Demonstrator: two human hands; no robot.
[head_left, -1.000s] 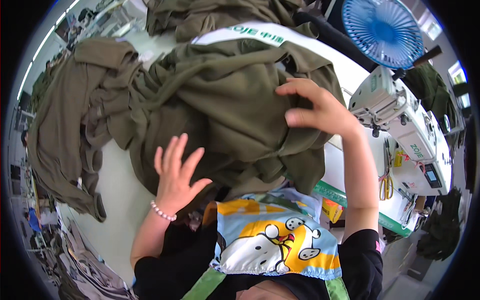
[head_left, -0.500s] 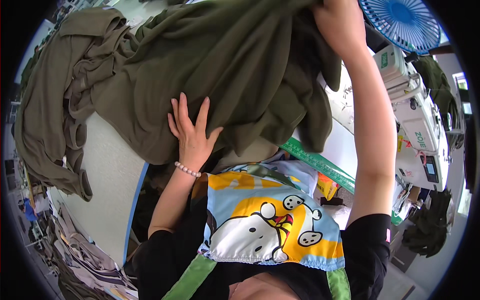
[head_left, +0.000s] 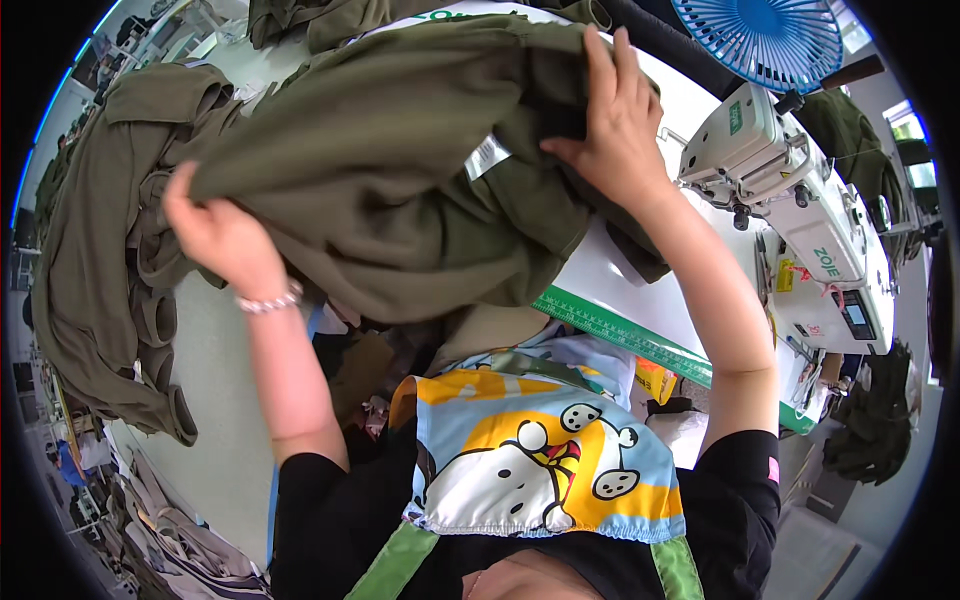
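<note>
An olive-green garment [head_left: 400, 200] of soft cloth spreads across the table in front of me, with a small white label [head_left: 487, 157] showing on it. At its left edge my left hand [head_left: 228, 245], a beaded bracelet on the wrist, is closed on the cloth; motion blurs its fingers. My right hand [head_left: 622, 135] lies on the garment's far right part, fingers stretched and thumb apart. Folds hide part of the cloth's underside.
A pile of similar olive garments [head_left: 95, 250] hangs over the grey side surface at left. At right stand a white sewing machine [head_left: 820, 230] and a blue fan [head_left: 760, 40]. A green ruler strip [head_left: 620, 330] runs along the table's near edge.
My left hand has gone from lying flat on the cloth to its left edge. My right hand has come nearer and opened. The garment has shifted, bringing the white label into sight.
</note>
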